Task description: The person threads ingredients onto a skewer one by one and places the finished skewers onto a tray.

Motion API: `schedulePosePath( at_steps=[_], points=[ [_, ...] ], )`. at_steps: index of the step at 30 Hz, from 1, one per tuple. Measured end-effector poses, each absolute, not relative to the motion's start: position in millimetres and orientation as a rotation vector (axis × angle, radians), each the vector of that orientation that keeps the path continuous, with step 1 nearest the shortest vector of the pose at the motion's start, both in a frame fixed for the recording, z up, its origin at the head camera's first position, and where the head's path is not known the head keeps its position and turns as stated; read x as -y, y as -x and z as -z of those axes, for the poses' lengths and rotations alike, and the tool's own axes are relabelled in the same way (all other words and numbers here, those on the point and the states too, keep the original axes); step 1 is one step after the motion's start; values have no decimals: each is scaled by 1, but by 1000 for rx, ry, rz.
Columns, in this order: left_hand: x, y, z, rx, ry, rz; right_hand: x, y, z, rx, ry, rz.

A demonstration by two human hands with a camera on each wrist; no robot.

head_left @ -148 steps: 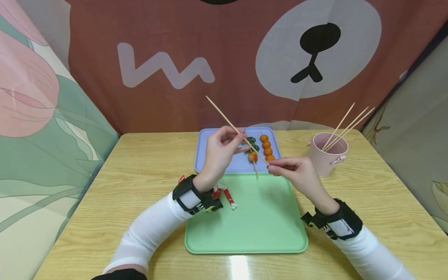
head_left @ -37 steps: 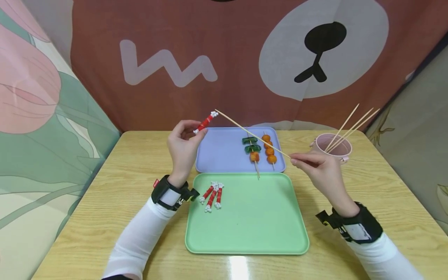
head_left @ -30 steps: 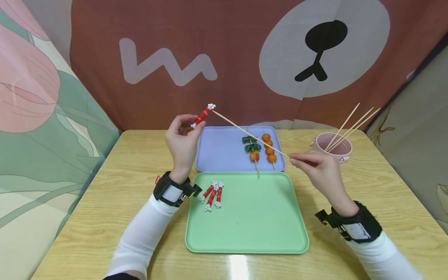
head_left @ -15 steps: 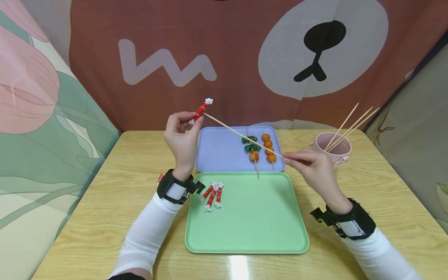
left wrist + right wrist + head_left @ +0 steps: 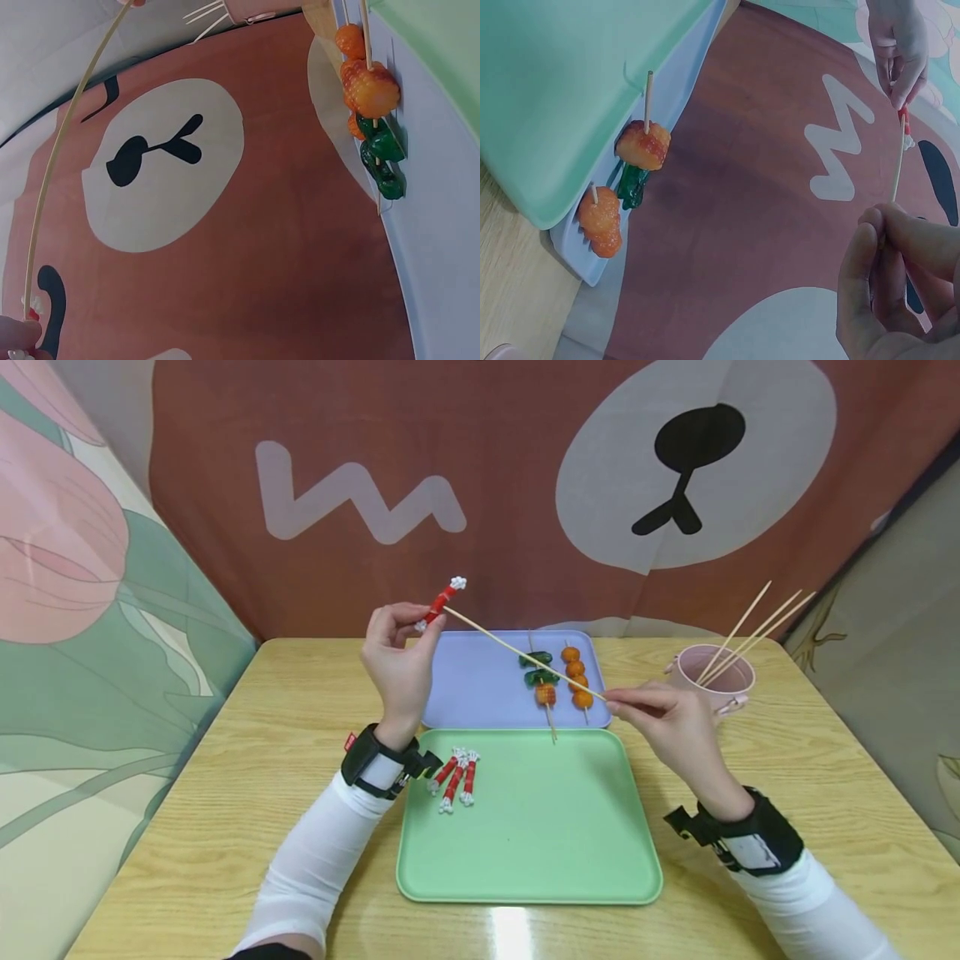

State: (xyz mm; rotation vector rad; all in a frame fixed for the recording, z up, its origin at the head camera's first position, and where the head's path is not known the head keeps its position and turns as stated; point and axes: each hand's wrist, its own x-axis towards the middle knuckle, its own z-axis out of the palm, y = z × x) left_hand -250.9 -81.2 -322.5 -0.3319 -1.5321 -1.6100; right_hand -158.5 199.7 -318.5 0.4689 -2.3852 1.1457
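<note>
Raised over the back of the table, my left hand pinches a red roll with white knobbly ends, tilted up to the right. My right hand pinches a bamboo skewer near its lower end. The skewer slants up to the left, and its far tip meets the middle of the roll. In the right wrist view, the skewer runs from thumb and fingertips to the roll. Several more such rolls lie at the upper left of the green tray.
Behind the green tray, a lilac tray bears a skewer of green pepper pieces and a corn chunk, and one of orange balls. A pink bucket with several bare skewers stands at the right. A printed curtain hangs behind.
Earlier both hands were on the skewer; since then my left hand has taken a roll from the green tray. My right hand has moved slightly left, bringing the tip from the roll's end to its middle.
</note>
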Motion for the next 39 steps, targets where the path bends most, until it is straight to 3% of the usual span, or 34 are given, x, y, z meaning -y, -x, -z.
schedulePosePath(
  at_steps=[12, 39],
  points=[
    [73, 242, 321, 1564, 311, 1669, -216, 175, 349, 2393, -449, -1180],
    [66, 224, 308, 1705, 280, 1706, -206, 170, 352, 2307, -453, -1131]
  ],
)
